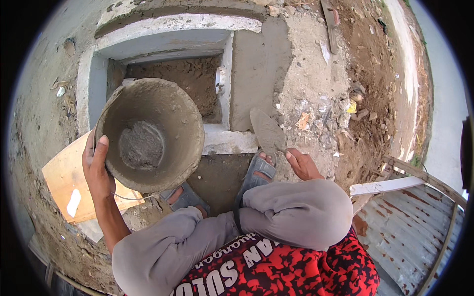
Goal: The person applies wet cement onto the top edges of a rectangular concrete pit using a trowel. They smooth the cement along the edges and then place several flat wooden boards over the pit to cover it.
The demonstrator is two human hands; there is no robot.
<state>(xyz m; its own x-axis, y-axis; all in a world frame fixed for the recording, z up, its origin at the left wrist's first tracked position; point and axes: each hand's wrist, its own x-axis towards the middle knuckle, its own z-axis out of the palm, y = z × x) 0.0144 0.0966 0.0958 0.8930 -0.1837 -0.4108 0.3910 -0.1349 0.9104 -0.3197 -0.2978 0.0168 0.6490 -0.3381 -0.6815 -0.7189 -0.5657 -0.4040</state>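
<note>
My left hand grips the rim of a mortar-caked bucket, thumb over the edge. The bucket is tilted so its mouth faces me, and a small lump of wet mortar lies at its bottom. In my right hand is the handle of a pointed trowel, its blade coated in grey mortar. The blade rests over or just above a strip of smooth wet mortar. That strip runs along the right side of a rectangular concrete-walled pit with soil inside; the bucket partly hides the pit.
A plywood sheet lies beside the bucket on the left. Rubble and litter spread along the right. A long float or board lies at the far right. Rusty corrugated metal and a white strip are at the near right.
</note>
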